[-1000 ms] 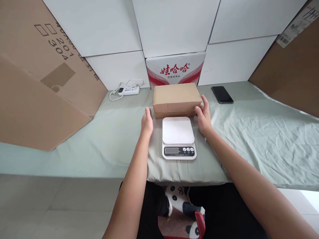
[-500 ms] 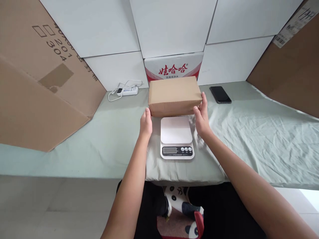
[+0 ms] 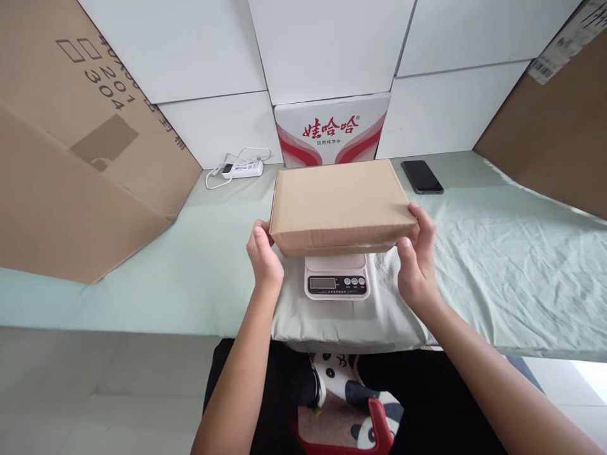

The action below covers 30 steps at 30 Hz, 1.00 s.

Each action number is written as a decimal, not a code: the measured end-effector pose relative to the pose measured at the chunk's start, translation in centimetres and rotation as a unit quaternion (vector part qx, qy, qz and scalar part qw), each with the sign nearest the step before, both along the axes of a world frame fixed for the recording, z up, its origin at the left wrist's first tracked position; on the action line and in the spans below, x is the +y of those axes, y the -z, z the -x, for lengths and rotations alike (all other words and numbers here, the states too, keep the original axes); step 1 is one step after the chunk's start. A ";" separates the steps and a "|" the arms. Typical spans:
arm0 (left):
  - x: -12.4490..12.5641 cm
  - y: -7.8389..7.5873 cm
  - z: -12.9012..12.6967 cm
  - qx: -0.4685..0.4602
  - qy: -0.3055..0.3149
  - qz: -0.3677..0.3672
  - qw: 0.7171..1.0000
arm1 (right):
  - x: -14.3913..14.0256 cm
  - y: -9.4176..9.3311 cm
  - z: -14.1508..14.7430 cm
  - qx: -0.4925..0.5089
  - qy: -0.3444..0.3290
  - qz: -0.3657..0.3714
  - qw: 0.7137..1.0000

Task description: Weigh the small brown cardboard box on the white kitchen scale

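A closed brown cardboard box (image 3: pixel 339 199) is held level between my two hands, over the back part of a white digital kitchen scale (image 3: pixel 337 294). My left hand (image 3: pixel 264 253) grips the box's left end, thumb near the front corner and fingers partly hidden behind it. At the right end, my right hand (image 3: pixel 418 256) holds the front corner, its thumb low and its fingers along the side. The box covers most of the scale's weighing plate. In front of it the display and several round buttons show, and the display looks blank.
A white power strip (image 3: pixel 244 169) with a cable lies at the back left. A black phone (image 3: pixel 422 177) lies at the back right. A printed white carton (image 3: pixel 332 136) stands behind, with large cardboard sheets (image 3: pixel 61 164) at the sides. Pale green cloth (image 3: pixel 190 265) covers the table.
Both hands have brought the box up and toward me from behind the scale. It now hides most of the weighing plate, and more of the printed carton shows behind it.
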<state>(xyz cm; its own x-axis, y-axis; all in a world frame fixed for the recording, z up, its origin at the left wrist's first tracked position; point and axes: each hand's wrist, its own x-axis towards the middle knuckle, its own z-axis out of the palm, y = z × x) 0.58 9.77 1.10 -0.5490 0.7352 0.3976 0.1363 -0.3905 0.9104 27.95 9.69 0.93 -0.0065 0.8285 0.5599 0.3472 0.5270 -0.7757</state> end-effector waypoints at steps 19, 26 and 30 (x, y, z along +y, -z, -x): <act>0.0 0.5 0.2 0.045 -0.020 0.033 0.998 | -0.9 1.3 -0.9 -0.019 0.019 0.014 1.000; 0.1 0.4 0.4 0.027 -0.014 0.041 0.999 | -0.9 1.4 -1.1 -0.031 0.015 0.006 0.999; 0.1 0.3 0.4 0.018 -0.017 0.040 0.999 | -0.9 1.5 -1.1 -0.038 0.015 0.003 0.999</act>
